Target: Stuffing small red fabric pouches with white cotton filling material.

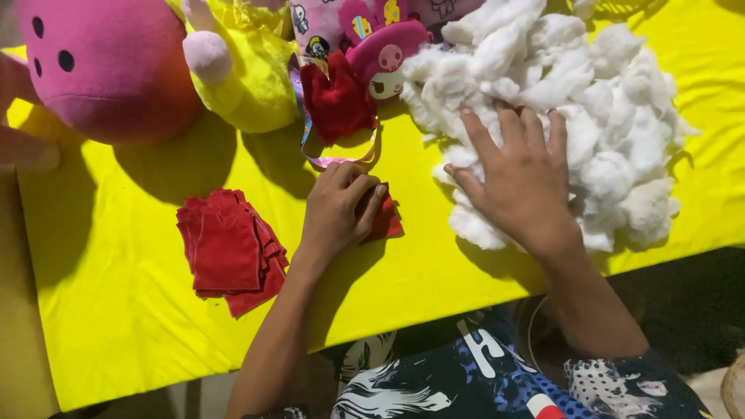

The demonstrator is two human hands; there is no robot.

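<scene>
My left hand (pixel 339 208) curled round small red felt piece (pixel 384 221), just L of big white fluffy stuffing heap (pixel 559 109). R hand (pixel 518 174) spread flat on heap. Risk, imo: loose fibre clings to felt, tufts slide off slick yellow cloth (pixel 116 295). Red felt stack (pixel 229 250) further L

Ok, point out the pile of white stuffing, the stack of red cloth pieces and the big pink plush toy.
white stuffing (pixel 613 101), head view, on the upper right of the heap.
stack of red cloth pieces (pixel 227 250), head view, on the top piece.
pink plush toy (pixel 116 62), head view, on its rounded face.
</scene>
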